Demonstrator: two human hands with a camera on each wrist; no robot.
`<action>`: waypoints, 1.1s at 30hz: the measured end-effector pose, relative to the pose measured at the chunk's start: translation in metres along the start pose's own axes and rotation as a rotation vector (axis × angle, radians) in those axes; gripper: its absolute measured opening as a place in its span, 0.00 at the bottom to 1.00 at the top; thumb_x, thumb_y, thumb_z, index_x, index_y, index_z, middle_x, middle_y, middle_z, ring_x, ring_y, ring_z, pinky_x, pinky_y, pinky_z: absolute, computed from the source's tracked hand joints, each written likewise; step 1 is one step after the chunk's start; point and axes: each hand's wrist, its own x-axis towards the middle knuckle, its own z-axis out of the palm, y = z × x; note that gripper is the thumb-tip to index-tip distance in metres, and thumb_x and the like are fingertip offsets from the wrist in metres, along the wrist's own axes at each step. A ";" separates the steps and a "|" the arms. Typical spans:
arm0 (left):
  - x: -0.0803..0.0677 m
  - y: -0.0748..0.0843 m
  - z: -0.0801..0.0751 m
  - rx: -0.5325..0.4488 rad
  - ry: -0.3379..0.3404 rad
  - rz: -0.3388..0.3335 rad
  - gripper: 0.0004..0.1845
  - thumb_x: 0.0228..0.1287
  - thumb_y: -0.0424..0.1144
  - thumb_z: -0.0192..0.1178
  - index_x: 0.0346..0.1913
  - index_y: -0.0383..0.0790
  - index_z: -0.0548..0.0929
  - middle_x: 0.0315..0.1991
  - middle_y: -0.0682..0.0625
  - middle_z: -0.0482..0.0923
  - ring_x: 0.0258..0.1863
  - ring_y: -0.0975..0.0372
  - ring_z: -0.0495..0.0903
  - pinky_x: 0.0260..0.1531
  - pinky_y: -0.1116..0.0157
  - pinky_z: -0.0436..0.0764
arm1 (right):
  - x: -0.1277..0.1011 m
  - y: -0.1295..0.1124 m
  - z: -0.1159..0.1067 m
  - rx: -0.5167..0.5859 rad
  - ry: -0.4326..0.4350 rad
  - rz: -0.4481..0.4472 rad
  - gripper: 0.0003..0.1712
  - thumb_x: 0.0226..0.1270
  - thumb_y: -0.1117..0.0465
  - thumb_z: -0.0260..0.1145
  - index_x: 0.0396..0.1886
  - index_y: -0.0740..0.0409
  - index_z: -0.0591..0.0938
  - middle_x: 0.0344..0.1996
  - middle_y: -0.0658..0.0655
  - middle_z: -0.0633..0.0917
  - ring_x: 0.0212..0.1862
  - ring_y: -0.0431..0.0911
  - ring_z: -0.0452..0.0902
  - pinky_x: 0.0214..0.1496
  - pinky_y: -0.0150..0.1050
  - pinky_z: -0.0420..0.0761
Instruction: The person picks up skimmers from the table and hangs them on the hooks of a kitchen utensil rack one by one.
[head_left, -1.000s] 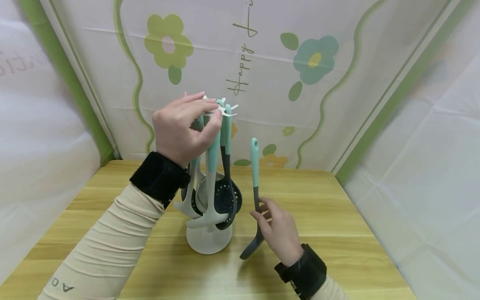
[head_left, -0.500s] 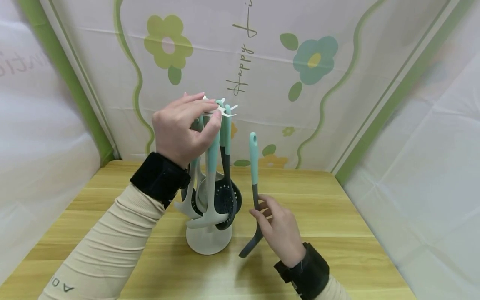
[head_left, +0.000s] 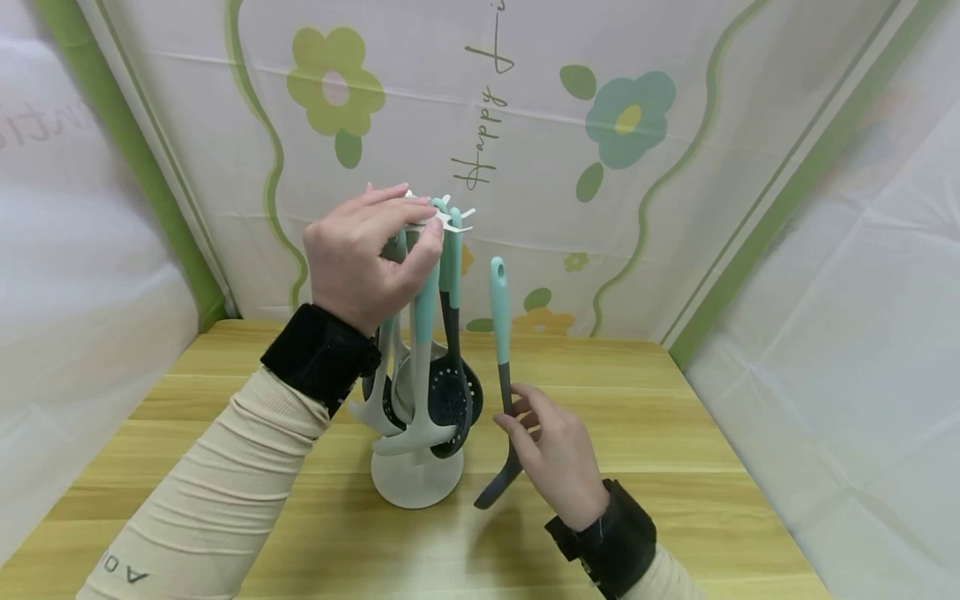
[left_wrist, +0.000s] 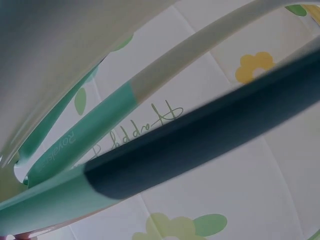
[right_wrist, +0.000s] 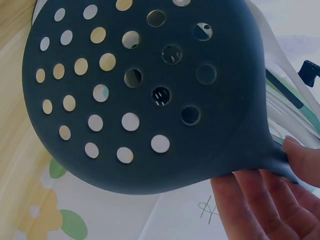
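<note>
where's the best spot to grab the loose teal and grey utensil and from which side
Probably the dark grey neck of the utensil, just below the teal part, approached from the right. It stands nearly upright with its hanging hole on top, and the rack with its hung tools crowds its left. The right hand pinches it there already, leaving the hole end free; the left hand holds the rack's top.

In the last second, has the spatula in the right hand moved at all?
Yes. The spatula has risen and shifted left toward the utensil stand, which has stayed put on the table. The right hand holds it upright.
</note>
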 end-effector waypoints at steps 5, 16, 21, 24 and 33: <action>0.000 -0.001 0.000 0.013 -0.009 0.009 0.21 0.62 0.46 0.51 0.32 0.36 0.91 0.32 0.43 0.89 0.43 0.51 0.89 0.50 0.50 0.84 | 0.004 -0.001 0.000 0.017 0.002 -0.014 0.17 0.60 0.66 0.71 0.49 0.63 0.81 0.30 0.56 0.87 0.30 0.45 0.86 0.30 0.25 0.82; 0.000 -0.001 0.000 0.013 -0.010 0.011 0.21 0.63 0.46 0.51 0.32 0.36 0.91 0.32 0.42 0.89 0.42 0.50 0.89 0.50 0.50 0.84 | 0.012 -0.007 -0.003 -0.007 0.005 -0.045 0.17 0.61 0.66 0.71 0.50 0.64 0.81 0.30 0.55 0.87 0.30 0.43 0.86 0.29 0.25 0.82; 0.001 -0.001 0.000 0.012 -0.010 0.015 0.22 0.63 0.46 0.51 0.32 0.35 0.91 0.32 0.42 0.89 0.42 0.49 0.89 0.50 0.49 0.84 | 0.015 -0.009 -0.005 0.004 0.001 -0.062 0.17 0.62 0.65 0.70 0.51 0.64 0.81 0.30 0.55 0.87 0.30 0.43 0.86 0.29 0.25 0.82; 0.000 -0.001 0.001 0.013 -0.009 0.015 0.21 0.63 0.46 0.51 0.32 0.35 0.91 0.32 0.42 0.89 0.43 0.50 0.89 0.50 0.49 0.84 | 0.017 -0.010 -0.006 0.014 0.000 -0.070 0.17 0.63 0.66 0.69 0.51 0.63 0.81 0.31 0.54 0.87 0.30 0.42 0.86 0.30 0.25 0.82; 0.000 0.000 0.001 0.006 0.000 0.007 0.21 0.62 0.46 0.51 0.32 0.36 0.92 0.32 0.43 0.89 0.42 0.51 0.89 0.50 0.50 0.84 | 0.022 -0.015 -0.008 0.002 0.022 -0.108 0.17 0.62 0.65 0.70 0.51 0.64 0.82 0.31 0.56 0.87 0.29 0.43 0.85 0.30 0.28 0.83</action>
